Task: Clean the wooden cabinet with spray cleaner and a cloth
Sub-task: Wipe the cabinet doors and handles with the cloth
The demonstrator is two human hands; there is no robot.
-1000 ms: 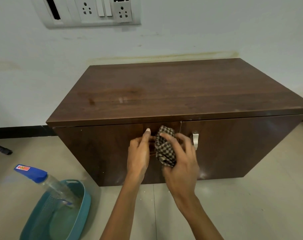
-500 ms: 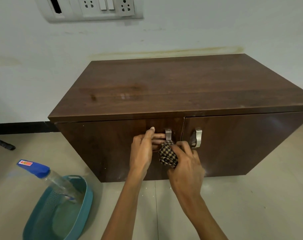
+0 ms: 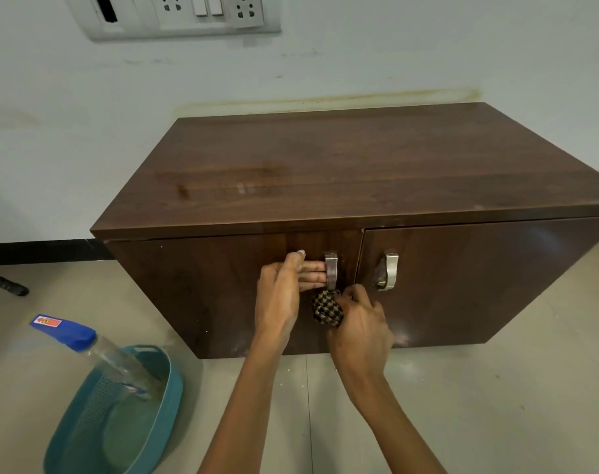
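Right hand (image 3: 359,323) is gripping the checked cloth (image 3: 327,307) under the left door's handle (image 3: 331,271); I'm worrying it snags there.

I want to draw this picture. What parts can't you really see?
Head view only:
- Inside of the cabinet: both doors are shut.
- Left hand fingertips: tucked behind the left door handle.
- Cloth: bunched, partly covered by the right hand.
- Spray bottle bottom: down inside the teal basket.

Dark wooden cabinet (image 3: 359,172), both doors shut. Checkered cloth (image 3: 327,307) bunched against left door. Spray bottle (image 3: 96,350) tilted in teal basket.
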